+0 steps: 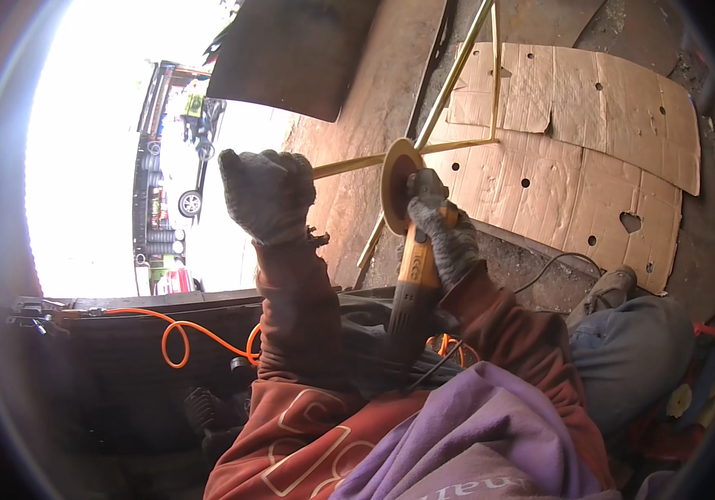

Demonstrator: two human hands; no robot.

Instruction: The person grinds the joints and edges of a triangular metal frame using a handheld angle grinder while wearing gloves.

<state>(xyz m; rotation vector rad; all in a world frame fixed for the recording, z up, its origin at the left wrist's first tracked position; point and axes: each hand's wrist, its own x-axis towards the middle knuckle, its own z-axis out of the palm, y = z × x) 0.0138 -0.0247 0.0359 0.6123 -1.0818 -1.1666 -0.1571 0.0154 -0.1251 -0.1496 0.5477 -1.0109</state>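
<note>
My left hand [267, 196], in a grey work glove, is closed in a fist round the near-left end of a gold-coloured metal frame [349, 167] made of thin bars. Gripped in my gloved right hand [453, 242] is a yellow and black angle grinder [417, 271], its head pointing away from me. The grinder's round tan disc [397, 187] stands on edge across the frame's bar, between my two hands. Whether the disc touches the metal I cannot tell. The fingers of my right hand wrap the grinder near its head, partly hidden.
Flattened brown cardboard [574, 167] with holes lies on the floor at the right. A dark sheet [295, 54] stands at the upper left. An orange hose [176, 342] loops by my left arm; a black cable [553, 265] runs near my shoe. A car [195, 179] is outside.
</note>
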